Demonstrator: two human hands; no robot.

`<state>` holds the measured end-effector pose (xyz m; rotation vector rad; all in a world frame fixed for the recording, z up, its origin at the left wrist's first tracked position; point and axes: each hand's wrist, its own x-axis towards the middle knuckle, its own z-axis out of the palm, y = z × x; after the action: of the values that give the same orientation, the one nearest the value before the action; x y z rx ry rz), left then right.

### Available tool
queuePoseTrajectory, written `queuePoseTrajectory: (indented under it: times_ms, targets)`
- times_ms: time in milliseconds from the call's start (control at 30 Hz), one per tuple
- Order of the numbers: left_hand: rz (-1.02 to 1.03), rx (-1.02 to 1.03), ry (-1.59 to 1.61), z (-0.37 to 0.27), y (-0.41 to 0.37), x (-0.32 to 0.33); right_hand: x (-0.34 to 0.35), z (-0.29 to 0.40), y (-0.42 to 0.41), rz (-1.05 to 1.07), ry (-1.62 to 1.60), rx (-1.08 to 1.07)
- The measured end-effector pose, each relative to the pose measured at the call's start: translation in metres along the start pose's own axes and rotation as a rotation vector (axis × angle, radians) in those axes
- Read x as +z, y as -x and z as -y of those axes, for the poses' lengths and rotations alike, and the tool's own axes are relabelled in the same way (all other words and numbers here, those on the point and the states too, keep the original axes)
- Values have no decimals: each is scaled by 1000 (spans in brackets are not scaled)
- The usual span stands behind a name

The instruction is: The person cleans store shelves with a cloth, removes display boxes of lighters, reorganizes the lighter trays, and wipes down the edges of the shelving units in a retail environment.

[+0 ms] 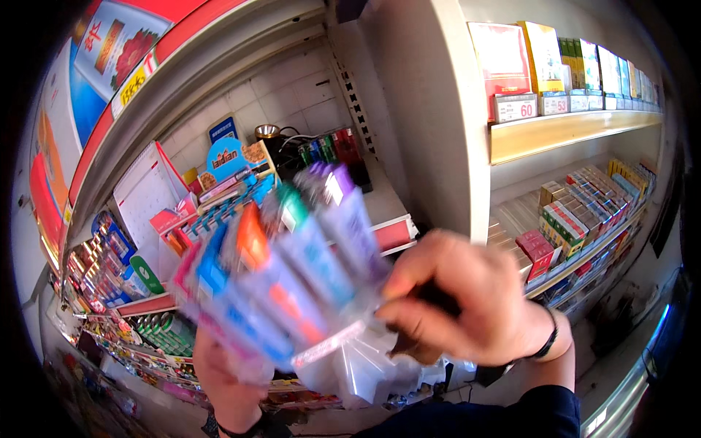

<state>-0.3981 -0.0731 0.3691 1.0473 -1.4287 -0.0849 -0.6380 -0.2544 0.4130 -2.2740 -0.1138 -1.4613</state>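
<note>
A blurred pack of slim items in clear plastic [306, 284] is held up in front of me. Its items have pink, blue, orange, green and purple tops and pale printed bodies; blur hides exactly what they are. My left hand [233, 372] grips the pack from below at its left end, and most of those fingers are hidden behind it. At the right end, the thumb and index finger of my right hand [465, 301] pinch together on the clear wrap. Loose, shiny film [367, 367] hangs under the pack between my hands.
Behind the pack, a shelf holds a display box [224, 159], a desk calendar [148, 191] and a metal lamp [267, 131]. A pale upright panel [432, 120] divides it from shelves of cigarette packs [580, 202] on the right. Lower left are racks of small goods [164, 331].
</note>
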Motion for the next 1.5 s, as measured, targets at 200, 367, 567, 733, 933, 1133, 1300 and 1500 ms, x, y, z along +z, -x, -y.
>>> queuePoseTrajectory:
  times_ms: [200, 367, 567, 733, 933, 1133, 1300, 1500]
  targets:
    - [-452, -242, -462, 15, 93, -28, 38, -7, 35, 9, -33, -164]
    - [-318, -317, -180, 15, 128, -41, 60, -2, 66, 50, 92, -232]
    - [-361, -557, -93, -9, 134, -10, 87, -8, 76, 153, 87, -264]
    - [-482, -527, 28, -12, 153, -3, 115, -5, 82, 250, -34, -204]
    - [-548, -511, -116, -16, 182, -10, 144, -5, 75, 428, -227, -144]
    - [-825, -448, -167, -15, 229, -13, 152, -8, 85, 501, -302, -66]
    - [-1151, -345, -381, -16, 278, -22, 153, -22, 96, 476, -349, -61]
    - [-1413, -374, -688, -34, 361, -63, 163, -34, 99, 484, -362, -125]
